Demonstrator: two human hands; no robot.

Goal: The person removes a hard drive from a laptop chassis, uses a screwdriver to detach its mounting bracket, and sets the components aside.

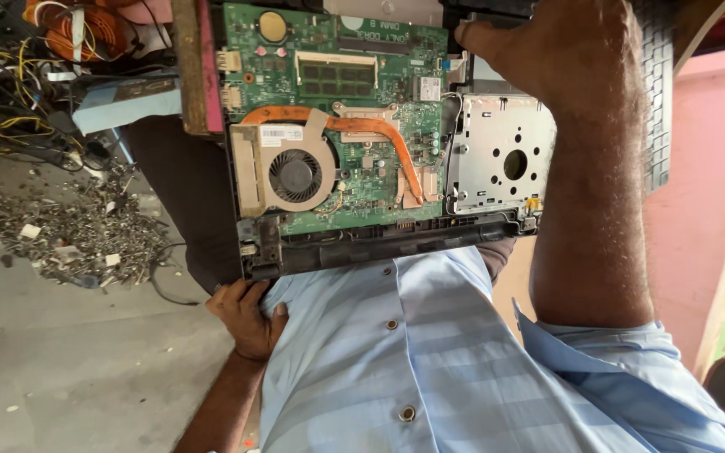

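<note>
Opened laptop lay across the lap, board up, long axis running left-right. Right hand gripped the far right edge, fingers curled over it. Left hand cupped the near left corner from beneath. Fan sat nearer the left hand.
</note>
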